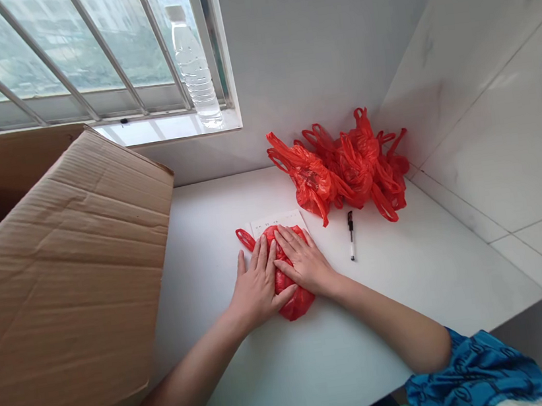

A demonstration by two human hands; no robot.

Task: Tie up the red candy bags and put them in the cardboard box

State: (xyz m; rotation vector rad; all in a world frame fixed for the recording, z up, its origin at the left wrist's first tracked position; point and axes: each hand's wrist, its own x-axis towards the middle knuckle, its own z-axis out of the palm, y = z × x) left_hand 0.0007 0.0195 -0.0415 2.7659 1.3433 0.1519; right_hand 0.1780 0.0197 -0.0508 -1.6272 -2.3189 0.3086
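Note:
A red plastic bag [297, 305] lies on the white table, bunched up, one handle loop sticking out at its upper left. Flat against its left side rests my left hand [258, 286], fingers stretched out and thumb across the bag. My right hand [307, 263] presses on the bag's right and upper part with its fingers extended. Both hands are open on top of it; what the bag contains is hidden. Partly under the bag's far end is a white sheet of paper [273, 219] with small print.
Several knotted red plastic bags [356, 168] are heaped against the back wall. A pen [351, 236] lies right of my hands. A large cardboard box [71, 276] takes up the left side. On the windowsill stands a clear water bottle [196, 73]. The table [440, 274] meets a tiled wall at right.

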